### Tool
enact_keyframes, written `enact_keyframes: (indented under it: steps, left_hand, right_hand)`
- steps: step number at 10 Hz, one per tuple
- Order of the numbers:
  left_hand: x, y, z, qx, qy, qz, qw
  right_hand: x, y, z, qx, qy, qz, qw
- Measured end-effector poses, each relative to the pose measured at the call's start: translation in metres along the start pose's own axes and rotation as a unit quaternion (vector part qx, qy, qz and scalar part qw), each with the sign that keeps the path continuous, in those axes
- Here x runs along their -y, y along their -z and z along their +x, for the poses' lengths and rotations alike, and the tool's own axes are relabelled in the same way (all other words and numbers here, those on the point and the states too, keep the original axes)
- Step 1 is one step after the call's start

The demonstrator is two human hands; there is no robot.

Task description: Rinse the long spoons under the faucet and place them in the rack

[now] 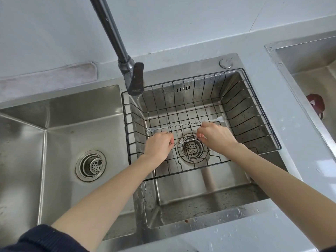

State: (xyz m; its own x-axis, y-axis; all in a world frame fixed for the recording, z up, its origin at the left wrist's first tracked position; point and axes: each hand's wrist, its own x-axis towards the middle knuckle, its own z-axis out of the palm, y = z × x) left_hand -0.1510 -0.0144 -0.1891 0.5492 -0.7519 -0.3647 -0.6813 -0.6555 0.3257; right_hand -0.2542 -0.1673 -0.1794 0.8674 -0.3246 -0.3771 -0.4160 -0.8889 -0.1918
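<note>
A black wire rack (254, 113) sits inside the right basin of the steel sink (209, 202). One long twisted-handle spoon (185, 124) with a fork tip at its left end lies across the rack floor. Just in front of it, my left hand (158, 145) and my right hand (216, 137) each pinch one end of a second long thin spoon (185, 140), held level above the drain. The grey faucet (134, 79) stands at the rack's back left corner; no water is visibly running.
The left basin (60, 124) holds only its drain strainer (91, 165). Another steel sink (312, 73) at the far right contains a dark red object (315, 103). Water drops dot the pale countertop (272, 231). A grey cloth (54, 77) lies behind the left basin.
</note>
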Motion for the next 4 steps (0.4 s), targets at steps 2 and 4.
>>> enact_keyframes:
  steps: [2, 4]
  left_hand:
    - [0.001, 0.003, -0.001, 0.009, 0.004, -0.001, 1.000]
    - [0.000, 0.013, -0.005, -0.024, 0.013, -0.017, 0.999]
  right_hand:
    - [0.001, 0.003, -0.004, 0.004, -0.002, -0.003, 1.000]
    - [0.003, 0.013, -0.009, -0.011, -0.009, -0.007, 1.000]
